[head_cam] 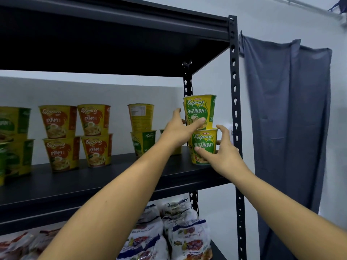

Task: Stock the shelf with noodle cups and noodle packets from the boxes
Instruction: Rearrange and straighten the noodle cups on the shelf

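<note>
green-yellow cups [201,113] | red-yellow cups [93,136] | black shelf [112,177] | curtain [289,109] perhaps grey-blue

A pale wall [262,25] with a grey curtain [289,109] hanging down its right side

green cups [16,156]: cut by left edge | noodle packets [189,239]: cut at bottom

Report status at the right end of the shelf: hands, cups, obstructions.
Left hand grips the top vegetarian cup; right hand grips the bottom vegetarian cup beneath it. Two-cup stack at the shelf right end. Front post close beside; nothing blocking.
</note>
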A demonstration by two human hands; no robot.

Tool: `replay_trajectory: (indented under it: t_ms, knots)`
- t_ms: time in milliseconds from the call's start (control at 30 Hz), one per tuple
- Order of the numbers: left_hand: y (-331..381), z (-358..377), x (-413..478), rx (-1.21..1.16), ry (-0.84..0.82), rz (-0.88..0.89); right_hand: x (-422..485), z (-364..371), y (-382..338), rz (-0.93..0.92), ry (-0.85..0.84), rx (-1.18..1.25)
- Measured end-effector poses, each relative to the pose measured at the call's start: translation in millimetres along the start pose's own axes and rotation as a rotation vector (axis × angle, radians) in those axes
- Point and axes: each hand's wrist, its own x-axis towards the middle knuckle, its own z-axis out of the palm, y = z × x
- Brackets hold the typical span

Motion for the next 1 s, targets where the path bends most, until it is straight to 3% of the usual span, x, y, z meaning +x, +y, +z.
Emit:
replay_trajectory:
  t_ms: [633, 1000]
  knots:
    - [-4, -12, -2, -0.047, 0.099, 0.106, 12, 2, 8, -0.037, -0.012, -0.051]
    - [-43, -104, -52, 0.05, 0.312, 0.019, 13, 43, -18, -0.084, -0.101, -0.012]
